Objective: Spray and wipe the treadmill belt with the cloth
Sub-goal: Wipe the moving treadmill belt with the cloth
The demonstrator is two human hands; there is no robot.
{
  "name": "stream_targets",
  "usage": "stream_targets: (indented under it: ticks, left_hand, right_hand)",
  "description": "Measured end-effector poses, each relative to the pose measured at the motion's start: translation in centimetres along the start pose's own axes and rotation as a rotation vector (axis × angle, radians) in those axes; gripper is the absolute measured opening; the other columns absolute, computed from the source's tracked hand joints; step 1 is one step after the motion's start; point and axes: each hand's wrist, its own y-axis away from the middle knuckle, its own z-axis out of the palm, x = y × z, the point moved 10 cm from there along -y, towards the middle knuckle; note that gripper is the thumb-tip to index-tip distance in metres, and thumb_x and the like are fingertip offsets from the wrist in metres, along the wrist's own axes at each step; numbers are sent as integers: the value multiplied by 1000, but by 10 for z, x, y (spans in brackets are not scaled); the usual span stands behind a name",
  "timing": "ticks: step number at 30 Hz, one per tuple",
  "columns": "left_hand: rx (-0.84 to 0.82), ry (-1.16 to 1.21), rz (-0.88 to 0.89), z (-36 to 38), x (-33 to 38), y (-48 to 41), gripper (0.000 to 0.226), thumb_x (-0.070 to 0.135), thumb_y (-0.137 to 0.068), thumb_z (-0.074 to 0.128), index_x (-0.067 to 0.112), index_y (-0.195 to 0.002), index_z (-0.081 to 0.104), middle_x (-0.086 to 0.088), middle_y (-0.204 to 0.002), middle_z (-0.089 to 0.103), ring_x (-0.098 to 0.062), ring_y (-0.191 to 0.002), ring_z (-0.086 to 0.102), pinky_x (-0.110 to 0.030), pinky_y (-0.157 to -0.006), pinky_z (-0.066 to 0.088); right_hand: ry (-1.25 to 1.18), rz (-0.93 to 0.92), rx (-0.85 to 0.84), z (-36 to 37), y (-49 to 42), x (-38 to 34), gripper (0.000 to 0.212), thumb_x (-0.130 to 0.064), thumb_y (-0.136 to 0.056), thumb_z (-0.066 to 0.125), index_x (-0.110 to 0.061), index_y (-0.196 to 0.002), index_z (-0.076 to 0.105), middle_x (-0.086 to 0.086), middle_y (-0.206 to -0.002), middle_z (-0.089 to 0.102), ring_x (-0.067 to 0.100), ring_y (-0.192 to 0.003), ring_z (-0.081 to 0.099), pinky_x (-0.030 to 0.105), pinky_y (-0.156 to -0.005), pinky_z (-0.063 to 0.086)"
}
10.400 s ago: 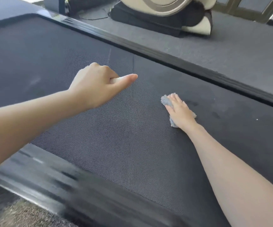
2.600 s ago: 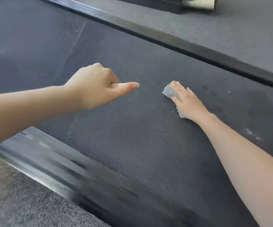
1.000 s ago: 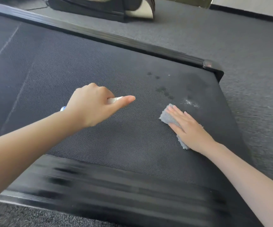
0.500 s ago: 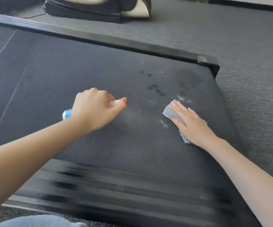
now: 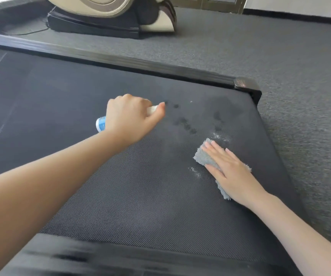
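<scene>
The black textured treadmill belt [image 5: 140,196] fills the middle of the view. My left hand [image 5: 130,118] grips a small white spray bottle with a blue label [image 5: 101,125], held low over the belt with its nozzle toward the far right. My right hand [image 5: 232,172] lies flat with straight fingers on a grey fluffy cloth [image 5: 204,158], pressing it onto the belt near the right end. Dark wet spots [image 5: 186,125] and pale droplets [image 5: 220,136] mark the belt between and beyond the hands.
A black side rail [image 5: 120,60] runs along the far edge and ends in a corner cap [image 5: 244,84]. Another rail [image 5: 101,259] borders the near side. Grey carpet [image 5: 299,96] surrounds the treadmill. A beige and black massage chair base [image 5: 111,20] stands at the back.
The left hand has moved forward and right with the bottle, toward the wet spots. The right hand stays flat on the cloth. The view has shifted so the treadmill's end sits more centrally.
</scene>
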Motion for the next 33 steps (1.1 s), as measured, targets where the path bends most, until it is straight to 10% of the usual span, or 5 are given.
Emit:
stream_targets:
  ticks: [24, 33]
  left_hand:
    - [35, -57, -97, 72, 11, -123, 63, 59, -92, 37, 7, -77, 70, -10, -65, 46, -39, -86, 61, -33, -68, 30]
    - [9, 39, -98, 85, 8, -139, 60, 59, -92, 41, 9, -63, 59, -7, -57, 38, -39, -82, 59, -33, -67, 30]
  right_hand:
    - [-37, -36, 75, 1, -1, 3, 53, -50, -94, 20, -34, -145, 21, -25, -152, 12, -6, -142, 5, 24, -116, 5]
    - [-7, -61, 94, -1, -3, 4, 57, -52, -97, 17, -25, -145, 32, -17, -152, 25, 0, -142, 15, 25, -115, 11]
